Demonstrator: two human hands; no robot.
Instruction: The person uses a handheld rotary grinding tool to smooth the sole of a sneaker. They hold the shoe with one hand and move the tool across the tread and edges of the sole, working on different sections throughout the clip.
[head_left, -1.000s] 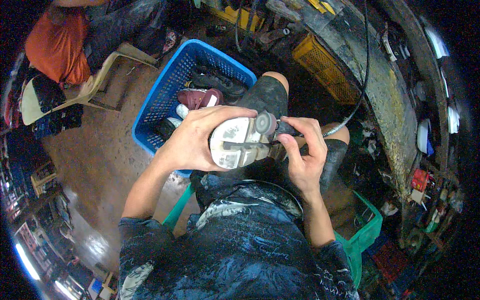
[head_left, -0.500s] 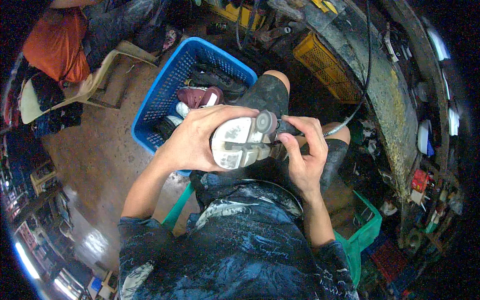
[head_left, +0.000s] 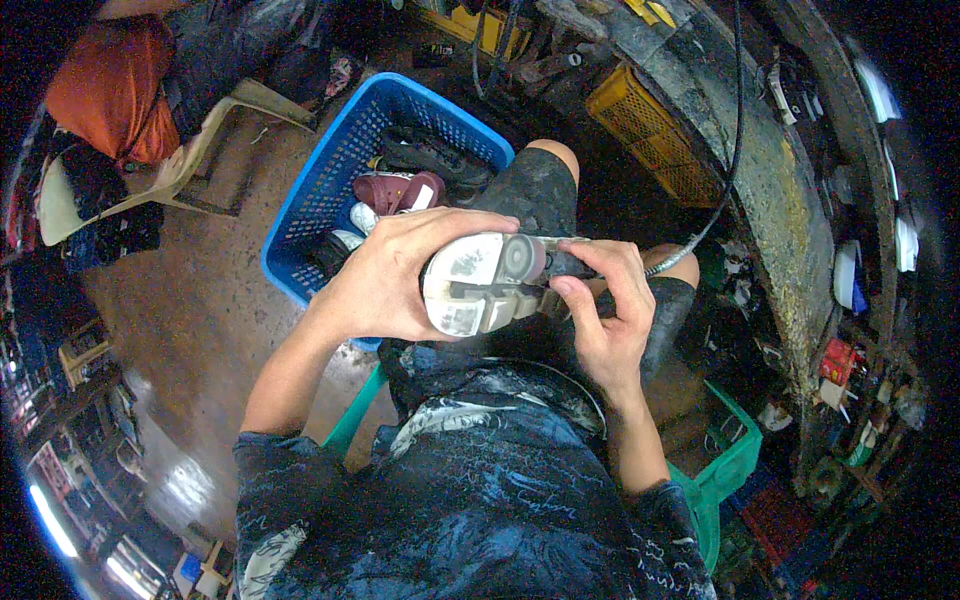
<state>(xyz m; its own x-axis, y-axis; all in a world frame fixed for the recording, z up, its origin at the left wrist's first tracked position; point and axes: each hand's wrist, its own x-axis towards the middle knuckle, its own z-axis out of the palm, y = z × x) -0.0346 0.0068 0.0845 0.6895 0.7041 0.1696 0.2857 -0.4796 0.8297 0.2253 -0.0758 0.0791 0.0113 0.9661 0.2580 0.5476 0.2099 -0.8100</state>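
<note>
My left hand [head_left: 383, 275] is wrapped around the heel or toe end of a shoe [head_left: 466, 265], whose pale, scuffed sole faces up above my lap. In my right hand [head_left: 612, 305] is a rotary grinder [head_left: 570, 264] with a flexible shaft, pinched between thumb and fingers. Its round grey grinding wheel [head_left: 521, 257] lies over the sole's upper edge and seems to touch it. The shoe's upper is mostly hidden under the sole and my hand.
Beyond my left hand stands a blue basket [head_left: 308, 188] holding several shoes. A cable [head_left: 738, 120] rises from the grinder at the right. A workbench [head_left: 775, 215] runs along the right, beside a yellow crate [head_left: 655, 140]. A plastic chair [head_left: 190, 180] stands far left; under me is a green stool [head_left: 735, 455].
The grinding wheel has shifted left and slightly down over the sole, with my right hand tilting along. My left hand keeps the shoe in nearly the same place.
</note>
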